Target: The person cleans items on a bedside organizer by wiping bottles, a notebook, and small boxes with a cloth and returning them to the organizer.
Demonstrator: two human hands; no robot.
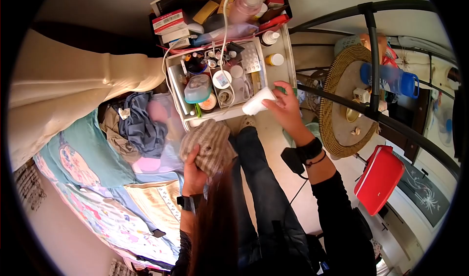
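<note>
My left hand (pixel 195 177) is closed on a bunched brown-and-white striped cloth (pixel 209 146), low in front of the white organizer tray (pixel 175 88). My right hand (pixel 289 110) grips a plain white bottle (pixel 259 101) between thumb and fingers, over the tray's near right corner. The bottle is tilted, and no label shows on it. Inside the tray are a clear tub with a teal base (pixel 198 88), a round white-lidded jar (pixel 222 79), a blister pack (pixel 250 57) and several small bottles. A white bottle with a yellow band (pixel 275 59) lies just right of the tray.
Behind the tray, a red-edged box (pixel 281 19) holds cartons and a pink jar. A white cable (pixel 224 26) hangs across it. At left is a bed with crumpled clothes (pixel 141 124). On the right stand a woven-rimmed round table (pixel 328 105), black metal rails (pixel 373 56) and a red case (pixel 378 180).
</note>
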